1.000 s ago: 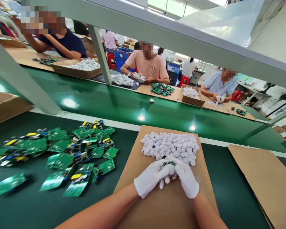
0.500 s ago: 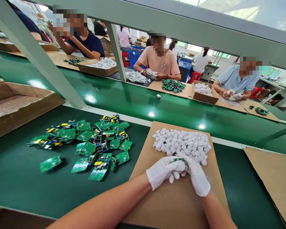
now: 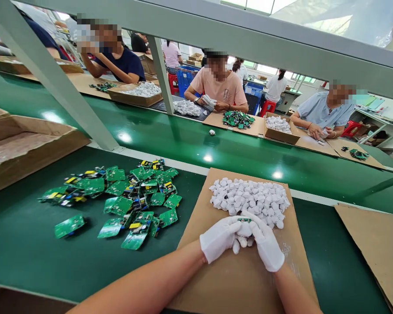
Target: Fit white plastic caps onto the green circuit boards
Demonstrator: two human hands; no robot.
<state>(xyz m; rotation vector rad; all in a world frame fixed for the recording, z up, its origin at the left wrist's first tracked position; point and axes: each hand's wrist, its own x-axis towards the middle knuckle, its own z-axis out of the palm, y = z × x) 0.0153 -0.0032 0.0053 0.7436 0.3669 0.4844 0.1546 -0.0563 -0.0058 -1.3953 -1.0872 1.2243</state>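
Observation:
My left hand point(image 3: 220, 237) and my right hand point(image 3: 265, 242), both in white gloves, meet over a cardboard sheet point(image 3: 242, 283). Between their fingers they hold a small green circuit board point(image 3: 244, 220) with white material around it. Just beyond the fingers lies a heap of small white wrapped pieces point(image 3: 249, 196). On the green surface to the left is a pile of green circuit boards point(image 3: 118, 205) with yellow, blue and black parts. The undersides of both hands' grip are partly hidden.
An open cardboard box point(image 3: 29, 161) stands at the left. Another cardboard sheet point(image 3: 376, 235) lies at the right. A slanted metal post point(image 3: 65, 83) and a green belt point(image 3: 170, 139) lie before several people seated opposite.
Both hands have shifted slightly left and the board is turned a little, with more white material showing under it. A small white piece on the belt has moved left.

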